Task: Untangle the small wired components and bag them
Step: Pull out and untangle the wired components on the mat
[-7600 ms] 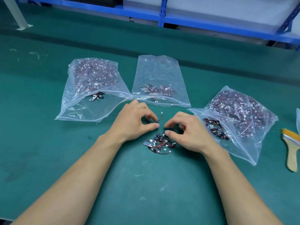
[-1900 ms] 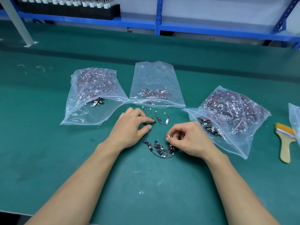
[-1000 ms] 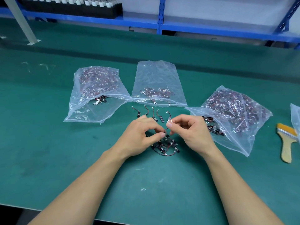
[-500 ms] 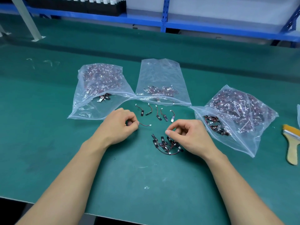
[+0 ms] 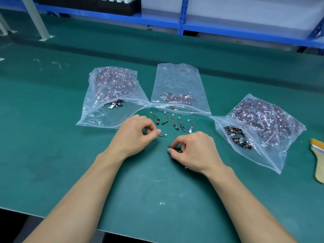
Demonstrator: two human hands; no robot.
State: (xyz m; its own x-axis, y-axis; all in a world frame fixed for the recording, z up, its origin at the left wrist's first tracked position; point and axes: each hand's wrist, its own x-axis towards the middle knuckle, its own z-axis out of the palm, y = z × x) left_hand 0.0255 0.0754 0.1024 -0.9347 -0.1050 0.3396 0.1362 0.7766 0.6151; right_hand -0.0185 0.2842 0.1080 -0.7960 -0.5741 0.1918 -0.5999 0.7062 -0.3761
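One wired comp. (image 5: 162, 135) is being pinched betw. thumb & forefinger of the left hand (image 5: 135, 135), its wire sticking out rightward past the fingertips. The tangled clump (image 5: 171, 147) is being gripped by the curled fingers of the right hand (image 5: 194, 149). Five loose comps. (image 5: 175, 122) are lying in a row just beyond both hands' fingertips, w/ three clear bags (image 5: 177, 81) farther out.

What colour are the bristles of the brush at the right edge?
Yellow-orange bristles, clearest in the head view.
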